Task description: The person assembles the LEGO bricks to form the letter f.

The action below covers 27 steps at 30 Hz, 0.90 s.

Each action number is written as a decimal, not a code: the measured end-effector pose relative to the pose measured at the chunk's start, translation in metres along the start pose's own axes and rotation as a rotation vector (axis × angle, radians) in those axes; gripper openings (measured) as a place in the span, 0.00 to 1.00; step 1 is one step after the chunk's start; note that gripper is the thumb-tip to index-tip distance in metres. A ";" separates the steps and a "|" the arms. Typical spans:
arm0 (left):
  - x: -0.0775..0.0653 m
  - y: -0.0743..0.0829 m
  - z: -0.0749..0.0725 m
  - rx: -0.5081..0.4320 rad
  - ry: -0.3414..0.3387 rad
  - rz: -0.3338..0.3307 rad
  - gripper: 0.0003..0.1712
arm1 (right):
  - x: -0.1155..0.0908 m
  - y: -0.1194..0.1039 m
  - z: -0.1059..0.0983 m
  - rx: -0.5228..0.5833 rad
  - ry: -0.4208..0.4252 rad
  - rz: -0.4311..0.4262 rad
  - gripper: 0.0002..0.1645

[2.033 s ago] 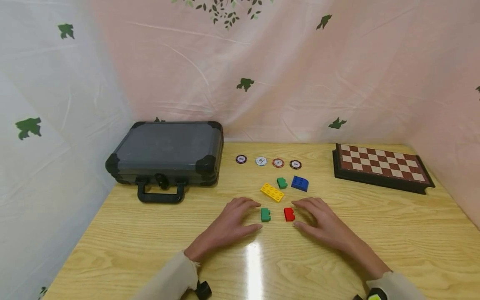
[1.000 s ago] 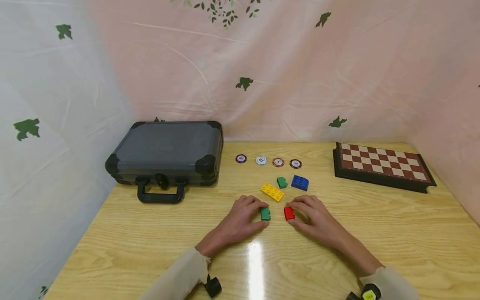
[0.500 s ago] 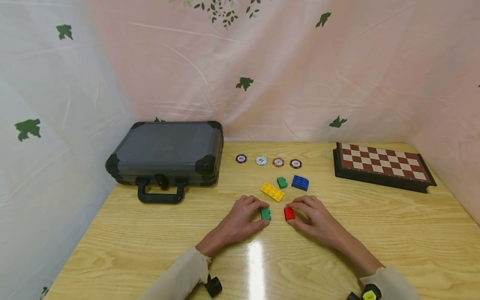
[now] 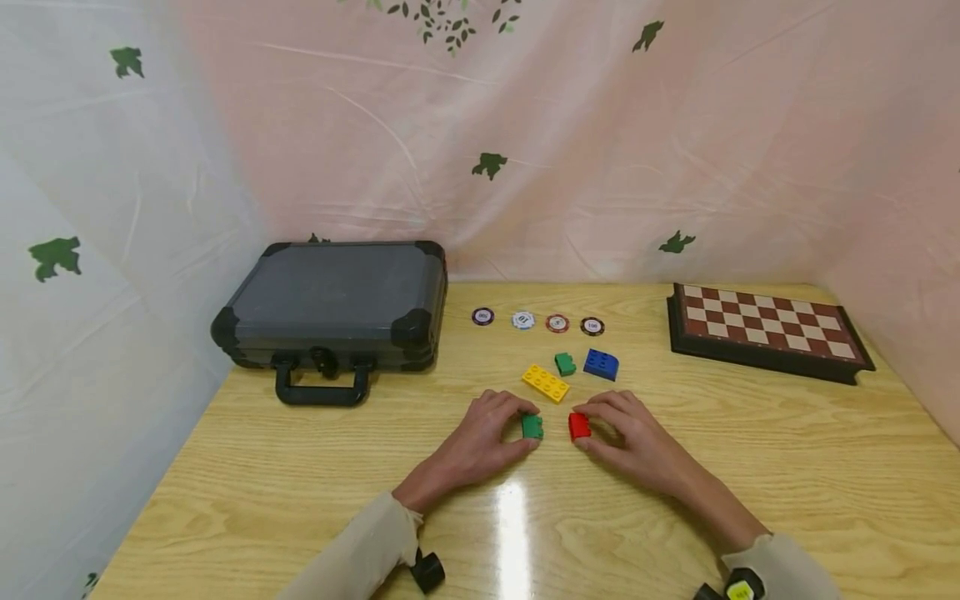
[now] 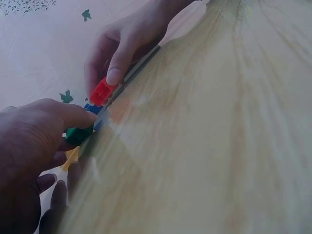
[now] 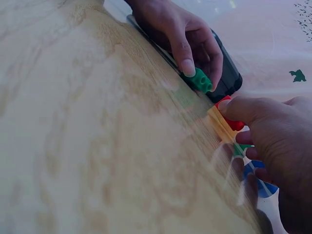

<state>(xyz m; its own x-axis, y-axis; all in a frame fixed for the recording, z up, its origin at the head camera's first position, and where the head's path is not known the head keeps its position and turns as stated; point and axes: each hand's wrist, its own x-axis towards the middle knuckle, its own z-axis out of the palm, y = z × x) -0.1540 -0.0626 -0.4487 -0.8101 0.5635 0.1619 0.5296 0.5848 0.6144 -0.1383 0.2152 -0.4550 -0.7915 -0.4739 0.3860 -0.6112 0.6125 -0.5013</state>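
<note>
Between thumb and fingers, my left hand (image 4: pixel 486 442) pinches a small green toy brick (image 4: pixel 532 427) low over the wooden table. Its studs point right, as the right wrist view also shows on the green brick (image 6: pixel 201 81). Opposite it, my right hand (image 4: pixel 628 437) pinches a red toy brick (image 4: pixel 579 426) by its two ends. A short gap separates the two bricks, the red one in the left wrist view (image 5: pixel 102 91) showing its hollow underside. Just beyond the hands lie a yellow brick (image 4: pixel 545 383), a second green brick (image 4: pixel 565 364) and a blue brick (image 4: pixel 601 364).
Several poker chips (image 4: pixel 557 323) lie in a row behind the bricks. A grey case (image 4: pixel 337 292) with a black handle stands at the back left. At the back right lies a folded chessboard (image 4: pixel 768 329). A pink cloth (image 4: pixel 585 150) hangs behind the wooden table (image 4: pixel 300 492).
Two seconds ago both hands stood apart from the bricks; they have moved inward and pinched the green and red ones. Over the last half second hardly anything has moved.
</note>
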 end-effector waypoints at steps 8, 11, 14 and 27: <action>0.000 0.001 0.000 -0.085 -0.001 -0.070 0.22 | 0.000 0.000 0.000 -0.001 0.005 0.000 0.23; -0.001 0.001 0.000 -0.091 0.009 -0.076 0.21 | 0.000 -0.001 0.000 -0.001 0.003 0.002 0.23; -0.001 0.001 0.001 -0.096 0.023 -0.079 0.21 | 0.000 -0.001 -0.001 0.006 -0.005 0.012 0.23; 0.000 0.001 0.001 -0.085 0.027 -0.081 0.19 | -0.001 -0.004 -0.003 0.030 -0.014 0.056 0.22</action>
<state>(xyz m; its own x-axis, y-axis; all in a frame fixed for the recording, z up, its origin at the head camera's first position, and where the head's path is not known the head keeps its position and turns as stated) -0.1532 -0.0609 -0.4490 -0.8563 0.5001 0.1289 0.4398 0.5753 0.6897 -0.1354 0.2149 -0.4513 -0.8244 -0.4479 0.3461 -0.5652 0.6190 -0.5453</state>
